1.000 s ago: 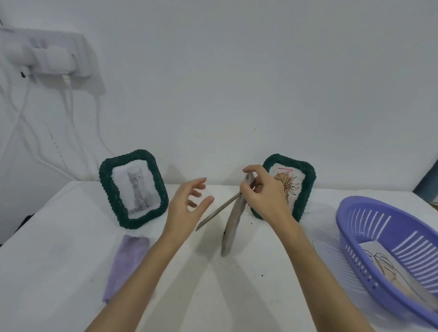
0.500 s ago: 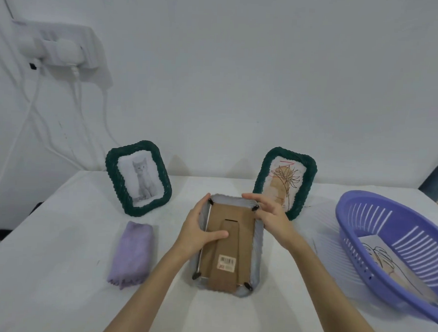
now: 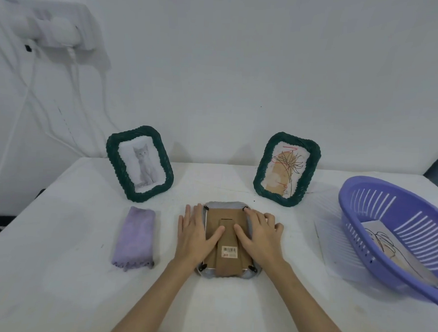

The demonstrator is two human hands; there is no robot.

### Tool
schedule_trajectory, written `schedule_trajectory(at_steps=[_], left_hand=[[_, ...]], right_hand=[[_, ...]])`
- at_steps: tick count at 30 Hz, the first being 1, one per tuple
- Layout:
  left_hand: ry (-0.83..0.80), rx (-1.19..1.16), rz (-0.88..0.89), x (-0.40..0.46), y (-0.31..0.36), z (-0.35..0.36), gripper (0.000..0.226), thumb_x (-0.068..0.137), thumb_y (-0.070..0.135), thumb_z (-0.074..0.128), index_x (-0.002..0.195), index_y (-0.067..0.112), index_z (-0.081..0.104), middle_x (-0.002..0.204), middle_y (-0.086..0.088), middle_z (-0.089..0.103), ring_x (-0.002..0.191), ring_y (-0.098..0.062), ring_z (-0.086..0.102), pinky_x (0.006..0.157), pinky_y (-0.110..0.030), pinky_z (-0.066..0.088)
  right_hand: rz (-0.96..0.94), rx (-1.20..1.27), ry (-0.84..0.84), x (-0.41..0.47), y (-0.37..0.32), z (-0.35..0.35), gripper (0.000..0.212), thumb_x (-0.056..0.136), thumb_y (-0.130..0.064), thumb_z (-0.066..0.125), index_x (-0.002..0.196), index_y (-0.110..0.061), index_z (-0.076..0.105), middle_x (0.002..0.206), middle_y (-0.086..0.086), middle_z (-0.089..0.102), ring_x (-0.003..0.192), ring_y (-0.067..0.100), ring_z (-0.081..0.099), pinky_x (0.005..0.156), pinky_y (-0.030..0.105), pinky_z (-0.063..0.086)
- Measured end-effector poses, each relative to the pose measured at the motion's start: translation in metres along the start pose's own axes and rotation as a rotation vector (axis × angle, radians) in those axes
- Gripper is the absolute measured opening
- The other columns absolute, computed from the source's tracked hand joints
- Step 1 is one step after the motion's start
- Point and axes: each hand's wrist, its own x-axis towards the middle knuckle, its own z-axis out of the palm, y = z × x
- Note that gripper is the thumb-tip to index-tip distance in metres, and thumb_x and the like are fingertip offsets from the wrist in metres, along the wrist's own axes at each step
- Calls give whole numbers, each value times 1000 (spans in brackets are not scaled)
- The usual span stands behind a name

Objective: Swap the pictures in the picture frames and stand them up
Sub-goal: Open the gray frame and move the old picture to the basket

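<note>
Head view, the only one: a grey frame [image 3: 230, 242] is lying face-down on the white table [image 3: 54, 284] at centre, cardboard back up, barcode sticker [image 3: 229, 252] showing on its stand flap. The left hand [image 3: 195, 234] is resting flat along the frame's 9 o'clock edge, fingers straight and spread, thumb reaching onto the stand flap. The right hand [image 3: 260, 235] is mirroring it at 3 o'clock, fingers flat and spread, index tip sitting at the top-right clip [image 3: 245, 208], thumb on the flap. Neither hand is pinching anything; both are pressing down with open palms.

At 11 o'clock from the frame, a green frame with the cat picture [image 3: 140, 163] is standing upright. At 1 o'clock, a second green frame with the plant drawing [image 3: 286, 169] is also standing. At 9 o'clock, a folded purple cloth [image 3: 135, 239] is lying just beside the left hand. At 3 o'clock, well apart, a purple basket [image 3: 363, 198] is holding a loose line drawing [image 3: 386, 245].

Progress, judging: early on this frame. The back looks not yet opened, all four corner clips seeming turned in, though that is hard to tell for sure. Remaining: turning the clips, lifting the back, swapping the picture, closing, standing it up. Whether the two green frames are already swapped, cannot tell.
</note>
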Motion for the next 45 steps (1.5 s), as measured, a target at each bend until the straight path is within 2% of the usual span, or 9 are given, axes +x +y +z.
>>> schedule_trajectory(at_steps=[8,15,19,23,32,37,41,43,45], left_hand=[[12,167,24,2,1,-4,57,88,61,37,136,33,31,153,3,21,145,-19,-1,116,-41,-6],[-63,234,-15,10,5,-11,81,70,72,25,142,36,24,150,2,24,144,-24,-6,116,-39,-9],[-106,309,20,18,2,-18,87,69,80,24,144,37,20,149,2,27,143,-25,-1,115,-44,-10],[1,296,43,11,-6,-19,98,55,91,12,135,38,34,141,10,41,143,-18,13,115,-47,-3],[-50,381,60,12,-5,-20,96,57,82,3,140,40,29,142,5,35,141,-21,13,116,-41,2],[-120,336,27,17,2,-24,88,64,79,20,142,37,25,136,-1,35,132,-24,18,114,-37,9],[-161,204,-2,4,-1,-18,81,78,77,27,146,38,4,156,-3,0,143,-24,-8,117,-42,-6],[-155,128,66,-8,-4,-21,98,63,90,21,146,40,3,157,4,-8,143,-16,-13,115,-41,-9],[-211,71,156,-23,-7,-29,116,45,97,27,145,40,12,156,12,0,142,-8,-7,116,-39,-4]], right_hand=[[7,-146,-44,2,-1,-1,80,72,-63,-3,137,-36,35,132,-6,45,121,19,33,89,42,21],[11,-145,-93,14,-3,-4,85,63,-63,1,137,-38,35,129,-3,42,122,19,31,95,47,22],[23,-136,-108,19,-3,-4,75,69,-62,12,136,-39,36,125,-3,42,120,18,32,95,47,22],[31,-141,-59,14,-3,-1,80,65,-62,5,135,-39,38,124,-5,44,119,18,34,94,47,22],[7,-134,-65,15,-3,0,78,68,-61,7,136,-37,39,128,-3,43,121,17,33,95,46,20],[12,-122,-88,15,-2,-1,70,75,-60,14,137,-37,36,129,-3,42,122,17,32,96,46,20],[42,-44,-139,1,1,-10,80,69,-74,9,141,-39,24,135,0,37,126,19,28,100,48,20],[48,45,-103,-18,5,-17,94,59,-88,7,139,-43,25,135,-1,35,126,19,26,98,43,19],[-5,95,-89,-41,8,-25,103,49,-97,10,134,-46,33,129,-8,37,123,13,25,90,32,16]])
